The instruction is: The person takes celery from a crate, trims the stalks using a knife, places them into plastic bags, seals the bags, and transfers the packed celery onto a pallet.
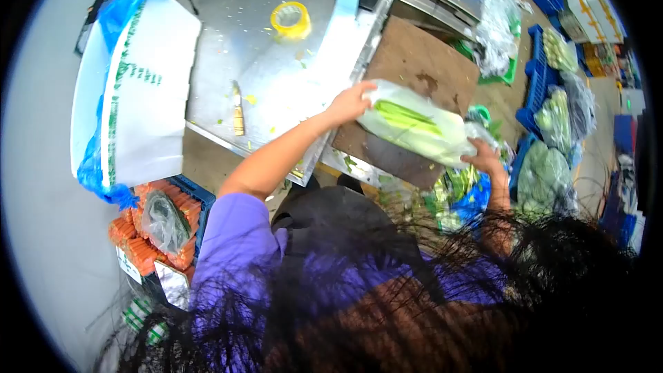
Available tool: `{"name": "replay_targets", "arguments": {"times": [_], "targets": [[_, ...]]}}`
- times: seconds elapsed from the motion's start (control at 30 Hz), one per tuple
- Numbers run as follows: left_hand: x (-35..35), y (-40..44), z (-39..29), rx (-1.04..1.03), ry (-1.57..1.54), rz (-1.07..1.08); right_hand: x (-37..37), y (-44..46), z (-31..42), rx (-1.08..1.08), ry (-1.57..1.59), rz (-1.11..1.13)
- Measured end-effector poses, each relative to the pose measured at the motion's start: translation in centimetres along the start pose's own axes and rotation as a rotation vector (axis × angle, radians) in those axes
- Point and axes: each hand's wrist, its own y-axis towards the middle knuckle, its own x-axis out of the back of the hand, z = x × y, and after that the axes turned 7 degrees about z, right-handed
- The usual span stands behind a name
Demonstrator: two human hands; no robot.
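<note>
Fingers of your left hand and right hand grip the bag of greens; it slants longways between them; neither hand is nearer.

Looks like a veg-packing rm: bagged greens, crated carrots, tape roll, metal tbl.

Saw pale-green vegetable in a milky-white bag — noticed yellow tape, brown board, purple sleeve, orange carrots and a white box printed green.
</note>
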Motion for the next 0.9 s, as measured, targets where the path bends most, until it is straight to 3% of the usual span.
{"name": "replay_targets", "arguments": {"times": [0.03,0.17,0.27,0.37,0.43,0.47,0.5,0.57,0.63,0.73,0.77,0.8,0.9], "targets": [[0.3,-1.2,1.2,0.088,0.135,0.023,-0.3,0.3,0.5,0.119,0.069,-0.054],[2.2,-5.5,2.3,-0.065,0.166,-0.062,2.1,0.3,2.2,0.263,0.089,-0.216],[6.2,-10.4,-1.4,-0.044,0.193,-0.034,7.1,-4.7,7.9,0.169,0.076,-0.052],[13.5,-18.1,-8.3,-0.068,0.229,0.095,8.2,-5.3,11.0,0.369,0.158,-0.098],[20.0,-23.8,-10.4,-0.051,0.187,0.054,11.1,-9.1,18.0,0.417,0.127,-0.19],[23.6,-26.9,-11.9,-0.142,0.246,0.008,12.1,-10.4,22.0,0.44,0.112,-0.238],[27.7,-30.0,-12.3,-0.132,0.313,-0.094,12.2,-10.5,25.3,0.498,0.093,-0.249],[34.8,-35.1,-11.7,-0.237,0.154,-0.334,12.4,-10.1,31.8,0.611,0.059,-0.279],[41.9,-38.9,-10.1,-0.159,0.093,-0.578,12.9,-10.4,40.6,0.782,-0.003,-0.207],[51.0,-41.5,-3.2,0.054,0.205,-0.664,13.1,-9.6,54.6,1.059,-0.112,-0.237],[53.9,-42.0,0.4,0.222,0.511,-0.595,13.5,-10.6,59.7,1.15,-0.092,-0.274],[56.6,-42.5,4.3,0.293,0.599,-0.476,13.1,-10.2,64.8,1.259,-0.079,-0.376],[60.3,-41.8,11.1,0.563,0.576,-0.228,12.7,-12.5,79.0,1.565,0.058,-0.53]]}}
